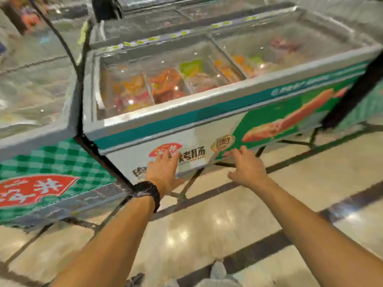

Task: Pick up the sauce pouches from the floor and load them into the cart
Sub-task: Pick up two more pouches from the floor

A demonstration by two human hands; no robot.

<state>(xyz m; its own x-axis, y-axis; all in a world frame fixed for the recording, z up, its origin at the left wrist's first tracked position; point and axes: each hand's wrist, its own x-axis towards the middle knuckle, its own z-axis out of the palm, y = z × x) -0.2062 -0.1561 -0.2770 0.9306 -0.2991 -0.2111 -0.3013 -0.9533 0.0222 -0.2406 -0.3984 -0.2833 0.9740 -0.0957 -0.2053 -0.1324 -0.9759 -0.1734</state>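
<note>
Both my arms reach forward over the shiny tiled floor (207,224). My left hand (163,172), with a black watch on its wrist, is held out with straight fingers and holds nothing. My right hand (246,168) is also spread, fingers relaxed, and holds nothing. Both hands hover in front of the lower front panel of a chest freezer (186,129). No sauce pouch and no cart can be seen in this blurred view.
The freezer's glass lid (165,79) covers coloured packets. A second freezer (35,121) with a green checked front stands at the left, more freezers behind. Black frame legs (190,183) stand under the freezer. A shoe (219,274) shows at the bottom edge.
</note>
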